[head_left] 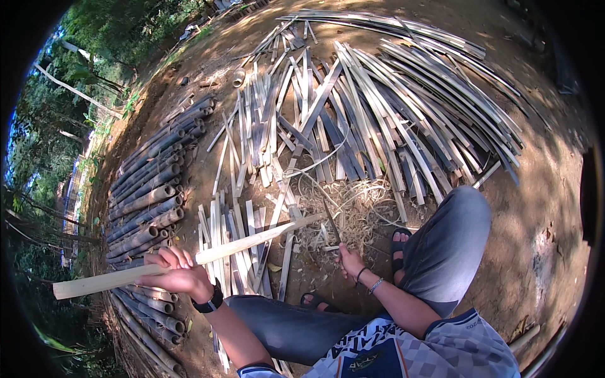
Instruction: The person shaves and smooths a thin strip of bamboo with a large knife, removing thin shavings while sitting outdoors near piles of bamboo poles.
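A: Where is your workpiece?

B: Your pale bamboo strip [252,244] runs diagonally ahead of you, its near end at the left and its far end near the centre, close to your knife [330,219].

A: What is the state of your left hand [175,272]?

B: Its fingers are curled closed around the strip, nearer the left end. A dark watch [209,300] sits on that wrist.

A: And your right hand [350,261]?

B: Its fingers are wrapped tightly around the knife's handle; the blade points forward, away from you. Whether the blade touches the strip, you cannot tell from this view.

A: What lies around you?

B: Curled shavings [362,211] lie on the ground [504,264] just beyond your right hand. Split lengths [403,120] are spread ahead of you. At your left, dark bamboo poles [148,198] lie stacked, their cut ends facing your side.
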Demonstrator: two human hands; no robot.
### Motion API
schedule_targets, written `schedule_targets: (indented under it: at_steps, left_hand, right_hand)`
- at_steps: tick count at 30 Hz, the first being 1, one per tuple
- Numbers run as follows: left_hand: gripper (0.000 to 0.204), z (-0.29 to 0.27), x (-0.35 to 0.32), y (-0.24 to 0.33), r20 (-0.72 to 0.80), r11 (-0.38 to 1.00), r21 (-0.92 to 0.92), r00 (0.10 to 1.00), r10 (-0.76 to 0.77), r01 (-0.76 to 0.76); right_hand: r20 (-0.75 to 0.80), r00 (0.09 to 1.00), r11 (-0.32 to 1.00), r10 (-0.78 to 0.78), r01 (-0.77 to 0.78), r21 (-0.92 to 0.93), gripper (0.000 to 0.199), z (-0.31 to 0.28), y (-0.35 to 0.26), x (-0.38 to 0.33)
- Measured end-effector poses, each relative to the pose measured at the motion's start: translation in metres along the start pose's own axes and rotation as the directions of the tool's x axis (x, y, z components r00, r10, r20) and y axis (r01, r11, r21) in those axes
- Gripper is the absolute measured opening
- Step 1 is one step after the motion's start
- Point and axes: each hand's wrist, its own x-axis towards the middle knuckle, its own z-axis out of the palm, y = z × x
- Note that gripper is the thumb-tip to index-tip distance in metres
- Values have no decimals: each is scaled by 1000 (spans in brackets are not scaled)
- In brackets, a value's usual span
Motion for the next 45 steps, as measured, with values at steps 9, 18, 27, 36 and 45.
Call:
schedule_targets:
  at_steps: [9, 18, 27, 36, 45]
  left_hand:
    - [58, -70, 17, 74, -12, 982, -16, 982, 190, -190]
    - [57, -133, -8, 40, -6, 988, -43, 989, 150, -150]
    - [60, -161, 1, 34, 45, 991, -71, 993, 114, -110]
    - [59, -149, 5, 30, -46, 996, -21, 995, 91, -92]
    - [59, -131, 13, 31, -151, 996, 42, 985, 83, -78]
  right_hand:
    - [-37, 984, 982, -173, 175, 66, 54, 5, -40, -8]
    - [339, 859, 721, -383, 508, -472, 49, 63, 1, -70]
    - [133, 886, 650, -444, 420, -633, 53, 31, 28, -5]
    - [112, 864, 628, -492, 441, -641, 54, 31, 32, 15]
    - [179, 841, 529, -510, 471, -705, 59, 24, 47, 29]
